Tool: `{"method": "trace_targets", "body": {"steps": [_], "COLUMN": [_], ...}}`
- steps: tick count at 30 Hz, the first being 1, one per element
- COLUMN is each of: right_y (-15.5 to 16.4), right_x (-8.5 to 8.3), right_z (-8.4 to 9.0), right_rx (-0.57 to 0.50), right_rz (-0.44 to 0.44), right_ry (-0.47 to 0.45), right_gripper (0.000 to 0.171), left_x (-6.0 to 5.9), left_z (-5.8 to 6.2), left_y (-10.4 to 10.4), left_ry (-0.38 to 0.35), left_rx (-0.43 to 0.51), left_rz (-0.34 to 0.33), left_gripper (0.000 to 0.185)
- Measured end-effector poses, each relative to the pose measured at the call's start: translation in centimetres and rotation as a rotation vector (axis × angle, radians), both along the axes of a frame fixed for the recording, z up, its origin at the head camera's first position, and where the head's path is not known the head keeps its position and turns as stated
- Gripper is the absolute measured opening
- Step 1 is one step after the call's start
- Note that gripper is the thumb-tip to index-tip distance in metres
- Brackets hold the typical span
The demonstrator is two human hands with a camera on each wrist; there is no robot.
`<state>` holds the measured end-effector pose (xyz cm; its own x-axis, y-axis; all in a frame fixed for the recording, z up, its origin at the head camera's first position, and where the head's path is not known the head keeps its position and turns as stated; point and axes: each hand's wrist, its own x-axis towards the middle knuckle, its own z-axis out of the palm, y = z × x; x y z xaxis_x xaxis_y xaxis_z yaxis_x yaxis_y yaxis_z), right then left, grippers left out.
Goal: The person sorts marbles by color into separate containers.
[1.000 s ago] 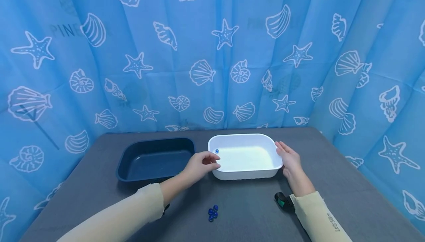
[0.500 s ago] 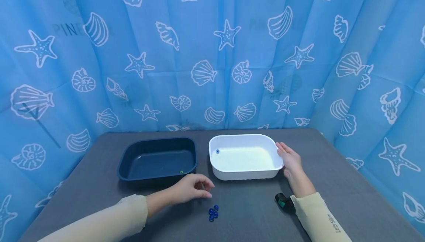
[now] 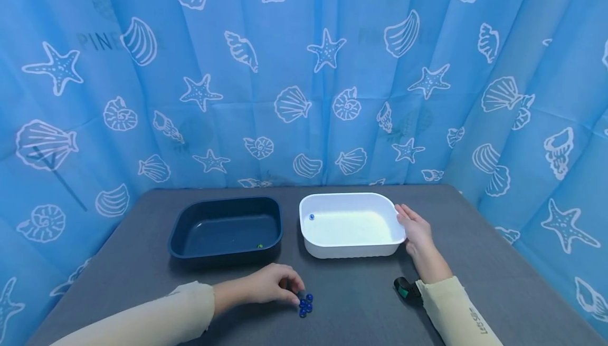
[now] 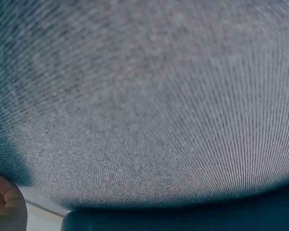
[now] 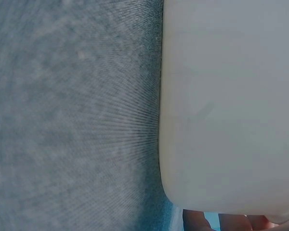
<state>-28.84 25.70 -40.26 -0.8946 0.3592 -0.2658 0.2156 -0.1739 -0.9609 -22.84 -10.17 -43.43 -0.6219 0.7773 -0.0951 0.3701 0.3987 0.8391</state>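
Note:
My left hand is low over the table at the front middle. Its thumb and fingertips are right at a small cluster of shiny dark blue marbles, partly covering them; nothing shows lifted between the fingers. My right hand holds the right end of a white plastic basin, fingers around its end in the right wrist view. One blue marble lies inside at the left. In the left wrist view only the edge of a hand shows, at lower left.
A dark blue basin stands left of the white one, with a small green marble near its front right corner. A grey cloth covers the table. Behind hangs a blue shell-print curtain. A black strap is on my right wrist.
My left hand has moved from the white basin's left rim forward and down to the blue marbles, uncovering the green marble in the dark basin. My right hand stays on the white basin.

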Motion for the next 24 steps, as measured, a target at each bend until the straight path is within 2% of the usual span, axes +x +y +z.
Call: {"method": "trace_targets", "body": {"steps": [6,8,10,16,19,24], "right_y": [0.0,0.0,0.0,-0.2,-0.2,-0.2], "right_x": [0.0,0.0,0.0,0.0,0.1,0.1], "right_z": [0.0,0.0,0.0,0.1,0.1,0.1], "right_rx": [-0.001,0.001,-0.001,-0.003,0.005,0.012], "right_rz": [-0.001,-0.004,-0.005,0.004,0.006,0.008], "right_ry": [0.001,0.003,0.007,0.014,0.011,0.012], "right_gripper": [0.052,0.052,0.052,0.051,0.051,0.051], "left_x": [-3.1,-3.4,-3.4,-2.7,-2.8,-2.1], "left_z": [-5.2,-5.8,-5.7,-4.4,-4.2,-2.7], "left_y": [-0.8,-0.6,-0.5,-0.1,-0.1,0.3], "left_ry": [-0.035,-0.032,-0.032,-0.042,-0.085,-0.081], "left_rx": [-0.011,-0.025,-0.041,-0.085,-0.094,-0.112], "left_rz": [-0.053,-0.055,-0.053,-0.033,-0.032,-0.026], "left_gripper": [0.022,0.022,0.023,0.024,0.024,0.022]}}
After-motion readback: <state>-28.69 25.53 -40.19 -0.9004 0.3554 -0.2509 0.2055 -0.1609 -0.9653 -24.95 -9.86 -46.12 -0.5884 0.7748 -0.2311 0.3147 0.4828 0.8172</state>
